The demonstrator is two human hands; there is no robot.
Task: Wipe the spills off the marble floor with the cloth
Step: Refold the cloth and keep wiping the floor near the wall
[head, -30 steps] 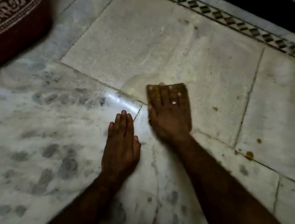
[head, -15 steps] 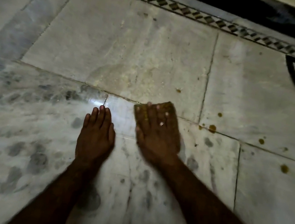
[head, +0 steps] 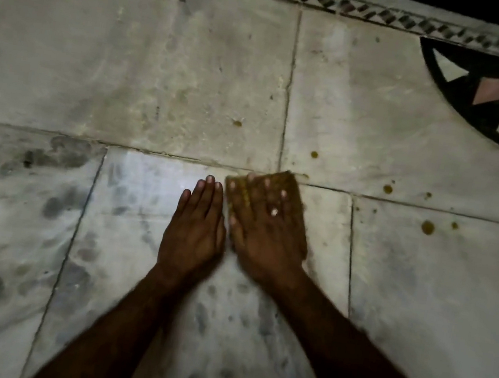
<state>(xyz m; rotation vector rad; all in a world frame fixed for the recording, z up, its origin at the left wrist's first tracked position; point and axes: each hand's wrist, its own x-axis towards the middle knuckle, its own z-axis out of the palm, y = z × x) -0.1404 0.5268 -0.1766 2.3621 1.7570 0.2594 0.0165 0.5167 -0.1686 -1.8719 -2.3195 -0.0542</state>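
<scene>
Marble floor (head: 131, 60), grey-veined, seen from above. Left hand (head: 194, 229) lies palm down on the floor, fingers (head: 208, 189) straight and close together, holding nothing. Just beside it, right hand (head: 266, 239) presses flat on a folded yellow-brown cloth (head: 287, 183), fingers spread over its top; a ring (head: 274, 212) shows on one. Right of the cloth, brown spills (head: 427, 227) dot the tiles. Far right: dark inlay (head: 491, 104).
</scene>
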